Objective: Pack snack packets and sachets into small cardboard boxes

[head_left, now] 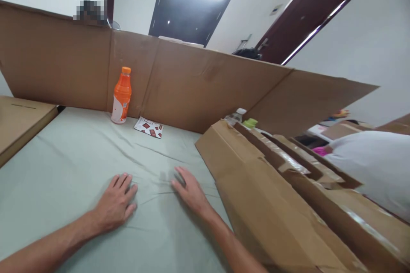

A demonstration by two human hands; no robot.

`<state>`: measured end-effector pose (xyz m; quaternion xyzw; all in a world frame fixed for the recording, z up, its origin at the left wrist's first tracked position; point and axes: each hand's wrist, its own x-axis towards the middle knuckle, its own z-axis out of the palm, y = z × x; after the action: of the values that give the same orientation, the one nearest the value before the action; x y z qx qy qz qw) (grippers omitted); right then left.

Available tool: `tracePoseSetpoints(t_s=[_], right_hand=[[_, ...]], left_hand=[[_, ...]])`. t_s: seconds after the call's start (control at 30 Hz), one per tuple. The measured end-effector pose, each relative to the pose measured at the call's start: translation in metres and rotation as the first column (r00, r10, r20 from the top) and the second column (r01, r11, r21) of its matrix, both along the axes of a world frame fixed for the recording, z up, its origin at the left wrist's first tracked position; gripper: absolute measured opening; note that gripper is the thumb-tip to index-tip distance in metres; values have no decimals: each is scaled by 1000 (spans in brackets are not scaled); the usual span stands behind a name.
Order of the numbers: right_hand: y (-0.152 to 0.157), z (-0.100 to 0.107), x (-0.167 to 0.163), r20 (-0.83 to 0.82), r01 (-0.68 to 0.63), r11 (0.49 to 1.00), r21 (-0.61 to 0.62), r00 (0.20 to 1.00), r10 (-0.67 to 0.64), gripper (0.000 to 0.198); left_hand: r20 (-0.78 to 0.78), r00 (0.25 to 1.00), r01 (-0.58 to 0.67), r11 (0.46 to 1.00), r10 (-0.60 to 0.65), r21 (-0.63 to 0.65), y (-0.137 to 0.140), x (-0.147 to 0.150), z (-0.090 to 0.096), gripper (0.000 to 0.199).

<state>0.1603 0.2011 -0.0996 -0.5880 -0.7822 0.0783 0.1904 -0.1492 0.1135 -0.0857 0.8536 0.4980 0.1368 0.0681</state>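
My left hand lies palm down on the pale green cloth, its fingers spread and nothing in it. To the right, my right hand is just over the cloth, thumb apart from the fingers, holding nothing. Beyond both hands, an orange drink bottle with an orange cap stands upright near the cardboard wall. Beside its base lies a flat white packet with dark red squares printed on it. Neither hand touches the bottle or the packet.
A tall cardboard wall runs along the back. Open cardboard boxes line the right side, with a clear bottle and a green cap showing behind them. Another cardboard box is at left. A person in white is at far right.
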Motion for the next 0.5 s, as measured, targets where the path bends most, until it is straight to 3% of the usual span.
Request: tracePoseSetpoints(t_s=[0.13, 0.27, 0.37, 0.5], right_hand=[[118, 9, -55, 30, 155, 987, -45, 988, -153, 53], [200, 14, -104, 32, 228, 972, -59, 973, -226, 47], [227, 18, -117, 44, 206, 977, -63, 978, -203, 43], [224, 18, -104, 80, 119, 989, -91, 991, -112, 42]], left_hand=[[-25, 999, -22, 1000, 22, -10, -6, 9, -3, 52], [-66, 998, -19, 999, 17, -30, -5, 9, -4, 59], [-54, 999, -7, 999, 4, -48, -4, 8, -5, 65], [-22, 1000, 5, 998, -7, -69, -5, 8, -5, 65]])
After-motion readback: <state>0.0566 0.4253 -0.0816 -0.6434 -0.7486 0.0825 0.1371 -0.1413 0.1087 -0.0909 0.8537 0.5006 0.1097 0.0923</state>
